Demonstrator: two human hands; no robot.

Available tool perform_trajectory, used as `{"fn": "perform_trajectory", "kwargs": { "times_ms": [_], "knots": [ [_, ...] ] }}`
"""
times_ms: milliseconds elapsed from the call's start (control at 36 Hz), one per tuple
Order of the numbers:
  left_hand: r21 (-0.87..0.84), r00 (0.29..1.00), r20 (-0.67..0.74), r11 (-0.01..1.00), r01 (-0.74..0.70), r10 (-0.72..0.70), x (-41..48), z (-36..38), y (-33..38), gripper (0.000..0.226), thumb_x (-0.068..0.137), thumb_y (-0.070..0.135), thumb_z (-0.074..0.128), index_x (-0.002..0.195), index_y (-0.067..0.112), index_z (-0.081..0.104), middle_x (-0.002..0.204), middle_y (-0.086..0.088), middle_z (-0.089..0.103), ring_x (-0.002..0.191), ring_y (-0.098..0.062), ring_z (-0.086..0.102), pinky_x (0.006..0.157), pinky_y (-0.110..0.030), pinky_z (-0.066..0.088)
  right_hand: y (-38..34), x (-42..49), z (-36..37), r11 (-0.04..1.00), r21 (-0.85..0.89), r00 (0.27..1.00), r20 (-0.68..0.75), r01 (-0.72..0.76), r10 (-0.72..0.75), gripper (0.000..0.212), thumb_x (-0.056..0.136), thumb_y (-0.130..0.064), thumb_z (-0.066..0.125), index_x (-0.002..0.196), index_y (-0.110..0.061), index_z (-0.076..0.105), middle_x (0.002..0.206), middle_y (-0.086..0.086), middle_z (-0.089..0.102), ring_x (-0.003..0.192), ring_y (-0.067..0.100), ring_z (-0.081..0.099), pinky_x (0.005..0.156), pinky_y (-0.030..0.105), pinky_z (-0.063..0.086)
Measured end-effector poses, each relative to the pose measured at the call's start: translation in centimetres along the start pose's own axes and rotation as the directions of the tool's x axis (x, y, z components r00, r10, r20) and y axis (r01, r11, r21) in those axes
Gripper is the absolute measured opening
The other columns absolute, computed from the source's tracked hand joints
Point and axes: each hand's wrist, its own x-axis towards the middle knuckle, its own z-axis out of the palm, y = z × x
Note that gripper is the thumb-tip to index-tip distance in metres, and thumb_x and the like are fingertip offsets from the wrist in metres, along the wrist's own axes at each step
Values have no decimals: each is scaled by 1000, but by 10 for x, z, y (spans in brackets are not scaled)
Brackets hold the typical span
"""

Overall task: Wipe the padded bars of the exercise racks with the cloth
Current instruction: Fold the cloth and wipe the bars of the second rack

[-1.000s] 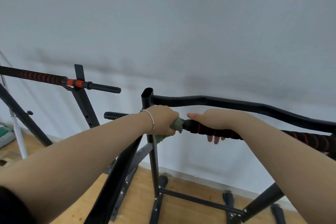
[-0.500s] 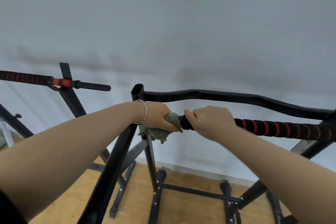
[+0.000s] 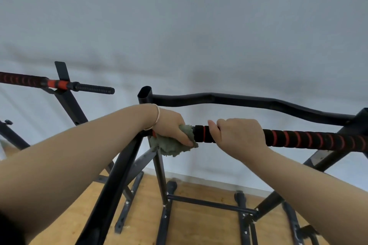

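Note:
A black padded bar (image 3: 310, 139) with red rings runs from the middle to the right edge on the near exercise rack. My left hand (image 3: 172, 125), with a thin bracelet at the wrist, grips a crumpled grey-green cloth (image 3: 171, 146) around the bar's left end. My right hand (image 3: 238, 135) grips the padded bar just to the right of the cloth, fingers curled over the top. A second padded bar (image 3: 23, 79) with a red collar belongs to another rack at the far left.
A bare black curved bar (image 3: 249, 101) runs behind the padded one, close to the pale wall. Black rack uprights (image 3: 159, 175) and floor struts (image 3: 211, 204) stand on the wooden floor below. A slanted black post (image 3: 117, 177) crosses under my left forearm.
The view has shifted, so both racks sit differently in frame. My right hand has closed fully over the bar, and more of the cloth hangs below my left hand.

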Motion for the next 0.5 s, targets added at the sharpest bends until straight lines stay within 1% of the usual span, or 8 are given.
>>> {"fn": "perform_trajectory", "kwargs": {
  "times_ms": [56, 111, 167, 222, 278, 306, 389, 500],
  "knots": [
    [-61, 999, 41, 998, -16, 19, 4, -3, 1, 32, 83, 55, 68, 89, 24, 74, 86, 5, 76, 83, -15, 73, 79, -27, 58, 1, -7, 4, 1000, 22, 993, -121, -9, 12, 52, 98, -47, 33, 60, -17, 52, 44, -7, 31, 34, 20, 28, 44, 20, 18],
    [-76, 999, 20, 996, -42, 43, 7, -2, 0, 30, 83, 54, 69, 86, 25, 74, 85, 5, 76, 83, -15, 73, 80, -30, 59, 5, 1, -1, 997, 53, 996, -74, 61, -57, 44, 97, -48, 45, 66, -18, 55, 48, -4, 43, 38, 21, 41, 44, 23, 32],
    [-57, 998, -7, 997, -55, 55, 6, 2, -2, 30, 82, 56, 67, 84, 27, 73, 82, 7, 76, 80, -13, 73, 83, -33, 59, 12, 17, -18, 979, 195, 956, 294, -67, 7, 57, 98, -64, 29, 74, -20, 57, 60, -1, 60, 57, 20, 58, 57, 30, 45],
    [19, 994, -84, 998, -63, 65, 4, 7, -2, 32, 82, 60, 65, 83, 29, 72, 79, 9, 75, 77, -9, 72, 82, -34, 59, 25, 32, -29, 914, 312, 780, 625, -261, 9, 76, 92, -78, 20, 82, -18, 65, 64, -2, 71, 64, 18, 68, 72, 33, 53],
    [162, 969, -229, 985, -56, 93, 3, 13, 0, 38, 82, 65, 62, 83, 28, 69, 76, 10, 73, 75, -8, 69, 78, -32, 58, 35, 37, -31, 855, 381, 675, 736, -353, -49, 87, 87, -84, 20, 91, -12, 68, 69, 3, 75, 65, 20, 73, 84, 41, 57],
    [231, 948, -299, 972, -38, 108, 3, 16, 1, 42, 81, 69, 59, 81, 28, 68, 74, 9, 71, 73, -7, 68, 76, -31, 57, 36, 37, -30, 834, 402, 661, 748, -379, -60, 89, 87, -85, 21, 91, -9, 68, 68, 5, 74, 62, 23, 73, 84, 43, 59],
    [303, 923, -367, 953, 5, 112, 2, 16, 0, 51, 77, 79, 53, 78, 29, 63, 71, 10, 68, 69, -7, 65, 69, -28, 55, 32, 35, -25, 841, 400, 719, 695, -364, -20, 83, 90, -79, 21, 82, -8, 62, 54, 5, 64, 46, 25, 60, 73, 37, 58],
    [233, 965, -248, 972, -31, 90, 3, 8, 2, 37, 87, 66, 52, 78, 31, 59, 81, 9, 68, 78, -10, 64, 68, -24, 48, 28, 32, -21, 906, 339, 812, 584, -253, 9, 77, 95, -72, 14, 75, -11, 56, 53, 4, 63, 43, 23, 59, 68, 33, 55]
  ]
}}
